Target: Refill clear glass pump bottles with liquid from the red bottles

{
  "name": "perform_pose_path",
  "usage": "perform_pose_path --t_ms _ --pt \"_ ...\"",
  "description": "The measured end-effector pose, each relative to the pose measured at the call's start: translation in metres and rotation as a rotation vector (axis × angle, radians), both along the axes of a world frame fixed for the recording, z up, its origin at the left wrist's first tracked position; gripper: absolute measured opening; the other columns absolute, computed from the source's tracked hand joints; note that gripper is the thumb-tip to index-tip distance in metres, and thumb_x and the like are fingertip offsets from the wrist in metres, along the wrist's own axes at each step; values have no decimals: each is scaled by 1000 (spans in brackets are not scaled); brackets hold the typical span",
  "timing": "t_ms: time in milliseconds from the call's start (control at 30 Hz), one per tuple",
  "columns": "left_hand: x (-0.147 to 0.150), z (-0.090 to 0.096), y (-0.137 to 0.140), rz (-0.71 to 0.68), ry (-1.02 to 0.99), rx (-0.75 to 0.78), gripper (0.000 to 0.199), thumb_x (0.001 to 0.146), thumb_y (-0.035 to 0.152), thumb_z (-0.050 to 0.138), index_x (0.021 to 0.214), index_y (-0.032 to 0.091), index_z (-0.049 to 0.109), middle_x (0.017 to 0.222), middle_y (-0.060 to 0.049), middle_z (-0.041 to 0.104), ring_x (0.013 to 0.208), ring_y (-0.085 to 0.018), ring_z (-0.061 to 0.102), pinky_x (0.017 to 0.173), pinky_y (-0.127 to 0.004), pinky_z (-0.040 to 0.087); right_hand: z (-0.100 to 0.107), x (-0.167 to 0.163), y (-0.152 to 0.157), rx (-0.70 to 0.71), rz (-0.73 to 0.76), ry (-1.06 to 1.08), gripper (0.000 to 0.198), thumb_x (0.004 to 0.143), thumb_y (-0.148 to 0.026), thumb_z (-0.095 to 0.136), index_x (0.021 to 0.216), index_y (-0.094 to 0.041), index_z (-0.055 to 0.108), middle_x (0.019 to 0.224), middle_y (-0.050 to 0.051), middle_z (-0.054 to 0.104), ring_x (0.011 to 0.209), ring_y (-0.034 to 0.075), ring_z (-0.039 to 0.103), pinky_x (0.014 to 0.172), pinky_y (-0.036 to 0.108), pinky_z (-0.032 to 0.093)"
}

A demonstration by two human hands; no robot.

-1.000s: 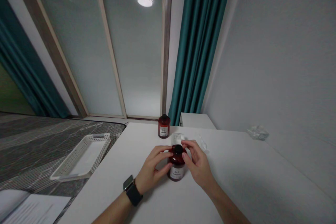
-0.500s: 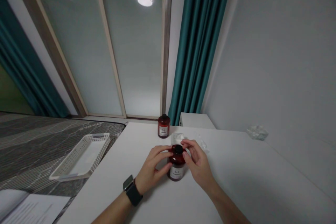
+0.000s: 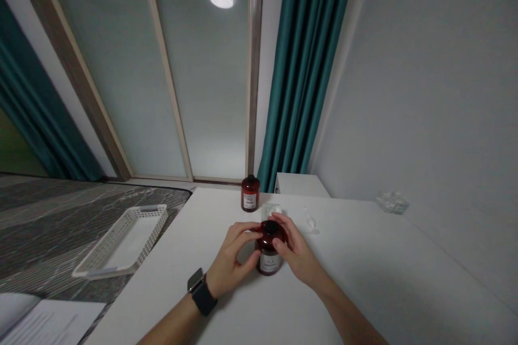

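A dark reddish-brown bottle (image 3: 269,263) with a black cap and a white label stands upright on the white table (image 3: 243,312). From the left, my left hand (image 3: 232,255) rests its fingertips and thumb against the bottle's side and shoulder. My right hand (image 3: 298,256) curves around the right shoulder, thumb in front and fingers behind near the cap. A second bottle (image 3: 250,194) of the same kind stands farther back. Partly hidden behind the front bottle lies a small clear packet or box (image 3: 272,208).
A crumpled clear plastic piece (image 3: 311,221) lies right of the hands, and another crumpled clear wrapper (image 3: 392,202) lies by the wall. To the left are a white perforated basket (image 3: 121,242) and an open book (image 3: 56,318). A white cabinet (image 3: 301,185) stands behind the table.
My right hand has moved left and closed in on the bottle's shoulder. The left hand stays at the bottle's left side. The view has shifted slightly.
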State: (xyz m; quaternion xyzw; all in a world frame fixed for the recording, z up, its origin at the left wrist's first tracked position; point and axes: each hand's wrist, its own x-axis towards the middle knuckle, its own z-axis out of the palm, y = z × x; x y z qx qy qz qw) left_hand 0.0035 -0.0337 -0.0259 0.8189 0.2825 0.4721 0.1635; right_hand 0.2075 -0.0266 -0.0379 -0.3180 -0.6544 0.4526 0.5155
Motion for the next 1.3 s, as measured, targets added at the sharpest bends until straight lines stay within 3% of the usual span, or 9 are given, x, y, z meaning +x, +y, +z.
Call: perform_pose_path --t_ms 133,267,467,633,867,1100,1300 --pt "0 7 3 -7 -22 -10 30 90 14 56 118 24 59 122 -9 63 113 -25 56 97 -42 46 -3 4 5 -42 56 30 54 90 -44 64 137 -28 41 141 11 50 135 25 45 115 45 33" --pt "2 26 15 16 -46 -49 20 90 17 59 109 23 62 105 -6 68 103 -23 58 92 -39 46 -5 5 9 -60 88 53 59 86 -46 67 136 -29 42 140 11 51 134 26 45 114 46 32" --pt "13 51 36 -27 48 -121 21 80 23 75 98 20 66 107 -7 64 105 -25 56 96 -42 43 -7 6 11 -85 121 82 63 84 -45 71 138 -32 40 141 10 50 133 26 47 113 47 33" --pt "18 48 45 -75 57 -175 14 78 23 77 85 20 65 109 -7 62 109 -25 55 100 -45 42 -6 6 11 -103 139 103 66 83 -44 72 138 -33 39 141 10 50 132 26 48 109 47 38" --pt "10 51 52 -240 112 -231 14 89 27 65 102 24 70 122 -8 57 120 -25 52 108 -47 37 -6 7 14 -91 168 141 69 83 -43 73 141 -35 37 144 9 49 133 26 47 112 48 35" --pt "18 48 46 -127 26 -273 17 78 24 77 87 20 64 112 -8 59 113 -26 54 103 -45 40 -6 5 12 -109 153 164 69 82 -40 74 141 -35 37 138 8 53 129 25 51 110 46 37" --pt "17 43 47 -171 -17 -305 11 82 24 73 90 21 66 117 -8 55 119 -26 51 107 -46 36 -5 6 12 -112 155 171 70 82 -39 74 141 -34 36 138 9 53 128 25 52 109 46 37"
